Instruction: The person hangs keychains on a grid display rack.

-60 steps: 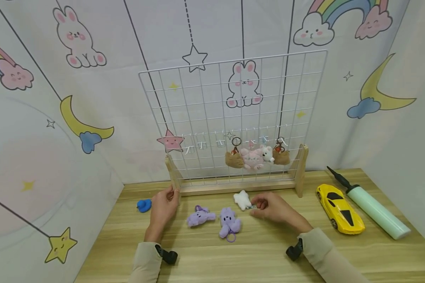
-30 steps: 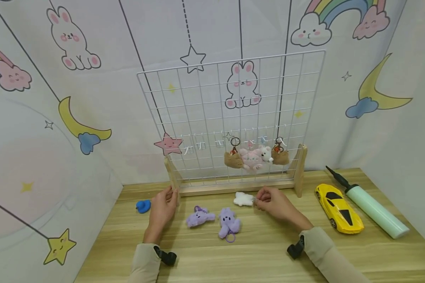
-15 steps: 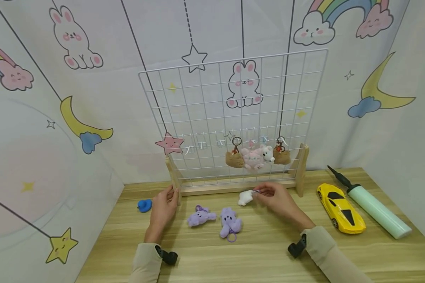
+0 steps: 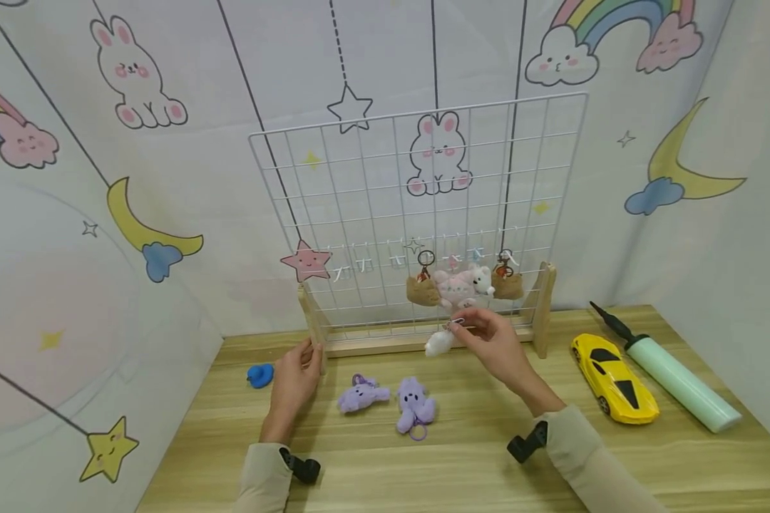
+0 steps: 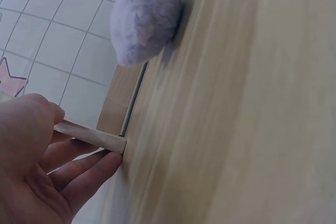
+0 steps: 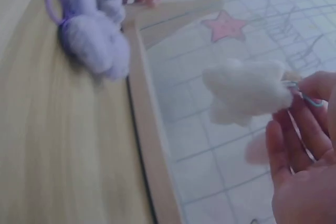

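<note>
My right hand [image 4: 497, 350] pinches the metal clasp of a small white plush keychain [image 4: 439, 343], which hangs in front of the wire grid rack [image 4: 417, 114]. In the right wrist view the white keychain [image 6: 244, 90] is off the table, its clasp between thumb and fingers. My left hand [image 4: 297, 376] grips the rack's left wooden foot; in the left wrist view the thumb and fingers lie on either side of that foot [image 5: 97, 137]. Two purple plush keychains [image 4: 363, 394] [image 4: 414, 405] lie on the table between the hands.
Brown plush keychains [image 4: 421, 291], a pink plush [image 4: 454, 286] and a small white bear [image 4: 483, 280] hang on the rack. Several bare hooks [image 4: 364, 264] are on its left. A blue duck [image 4: 259, 375], a yellow toy car [image 4: 614, 379] and a green pump [image 4: 683, 383] lie at the sides.
My right hand has lifted the white plush keychain off the table and brought it up toward the rack. My left hand stays on the rack's foot.
</note>
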